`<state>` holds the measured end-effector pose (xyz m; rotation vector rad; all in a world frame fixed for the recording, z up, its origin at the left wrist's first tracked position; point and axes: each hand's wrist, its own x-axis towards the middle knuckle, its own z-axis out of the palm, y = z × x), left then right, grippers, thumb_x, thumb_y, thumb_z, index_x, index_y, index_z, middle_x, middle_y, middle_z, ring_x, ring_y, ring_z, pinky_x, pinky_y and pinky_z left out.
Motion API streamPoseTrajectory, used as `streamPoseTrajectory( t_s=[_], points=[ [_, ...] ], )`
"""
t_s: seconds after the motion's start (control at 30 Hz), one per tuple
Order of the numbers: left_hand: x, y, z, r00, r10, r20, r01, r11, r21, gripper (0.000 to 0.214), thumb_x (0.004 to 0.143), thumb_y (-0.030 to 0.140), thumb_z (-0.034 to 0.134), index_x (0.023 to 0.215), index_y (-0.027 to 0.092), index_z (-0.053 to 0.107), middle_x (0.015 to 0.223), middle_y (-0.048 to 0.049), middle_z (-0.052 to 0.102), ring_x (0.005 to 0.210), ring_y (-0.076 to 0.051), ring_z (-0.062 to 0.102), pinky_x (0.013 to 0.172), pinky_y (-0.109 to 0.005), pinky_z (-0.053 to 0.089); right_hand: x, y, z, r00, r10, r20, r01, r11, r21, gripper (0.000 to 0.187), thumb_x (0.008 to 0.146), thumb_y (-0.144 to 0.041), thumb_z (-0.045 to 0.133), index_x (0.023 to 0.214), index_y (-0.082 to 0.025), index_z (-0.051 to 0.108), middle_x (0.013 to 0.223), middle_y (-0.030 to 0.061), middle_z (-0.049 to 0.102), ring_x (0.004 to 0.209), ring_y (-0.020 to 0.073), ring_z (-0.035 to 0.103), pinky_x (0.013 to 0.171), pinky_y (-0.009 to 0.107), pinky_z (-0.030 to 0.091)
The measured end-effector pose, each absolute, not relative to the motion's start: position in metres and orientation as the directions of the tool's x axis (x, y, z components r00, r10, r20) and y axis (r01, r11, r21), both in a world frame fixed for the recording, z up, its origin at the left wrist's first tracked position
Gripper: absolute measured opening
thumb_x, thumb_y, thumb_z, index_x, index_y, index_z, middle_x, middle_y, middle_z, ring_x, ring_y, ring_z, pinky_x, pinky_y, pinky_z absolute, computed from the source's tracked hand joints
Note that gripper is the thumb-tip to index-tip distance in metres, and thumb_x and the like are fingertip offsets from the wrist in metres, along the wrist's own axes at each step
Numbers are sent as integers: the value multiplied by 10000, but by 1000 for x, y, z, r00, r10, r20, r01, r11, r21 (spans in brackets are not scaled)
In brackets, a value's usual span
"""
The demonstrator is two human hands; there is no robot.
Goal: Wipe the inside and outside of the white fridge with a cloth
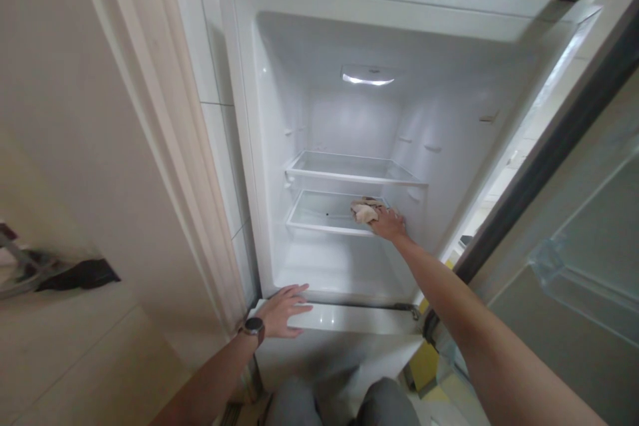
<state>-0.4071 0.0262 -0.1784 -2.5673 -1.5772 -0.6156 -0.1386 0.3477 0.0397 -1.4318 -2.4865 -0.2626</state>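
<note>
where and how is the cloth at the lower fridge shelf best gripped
Probably by its bunched right side, coming in low through the open front of the fridge, where the right hand now reaches. The cloth is crumpled, so its folds should gather easily; the upper shelf above the lower shelf would likely hinder a grip from straight overhead.

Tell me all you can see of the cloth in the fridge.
The cloth is beige, with a darker brown patch along its top edge. It looks like soft fabric, bunched into a crumpled wad. It is at the right part of the lower shelf, seemingly resting on it. The right hand holds it from its right side; its underside is hidden.
</note>
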Motion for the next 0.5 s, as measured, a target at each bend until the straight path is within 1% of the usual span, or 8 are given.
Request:
streamPoseTrajectory(
  t_s=[0.1, 0.23, 0.5],
  points=[
    [-408, 27, -180, 398, 840, 368, 869, -474, 143, 598, 807, 552, 765, 1350, 306, 713, 1250, -69, 739, 1483, -344, 463, 1235, -522, 328, -138, 346, 40, -477, 821, 313, 867, 498, 15, 580, 1008, -602, 381, 1503, -340, 533, 1523, 93, 536, 1351, 363, 495, 1095, 576, 447],
    [-408, 28, -182, 401, 834, 378, 868, -479, 135, 613, 785, 537, 787, 1348, 306, 712, 1245, -69, 738, 1483, -349, 462, 1228, -525, 336, -138, 344, 43, -485, 816, 314, 862, 506, 19, 567, 1003, -614, 403, 1486, -353, 544, 1508, 77, 549, 1340, 349, 504, 1085, 549, 458],
    [-408, 26, -180, 399, 834, 382, 863, -482, 152, 598, 810, 550, 768, 1354, 307, 710, 1250, -69, 737, 1491, -330, 456, 1254, -492, 304, -139, 343, 43, -482, 816, 319, 868, 495, 42, 573, 1004, -602, 411, 1492, -333, 541, 1515, 88, 543, 1313, 352, 519, 1062, 543, 475]
  ],
)
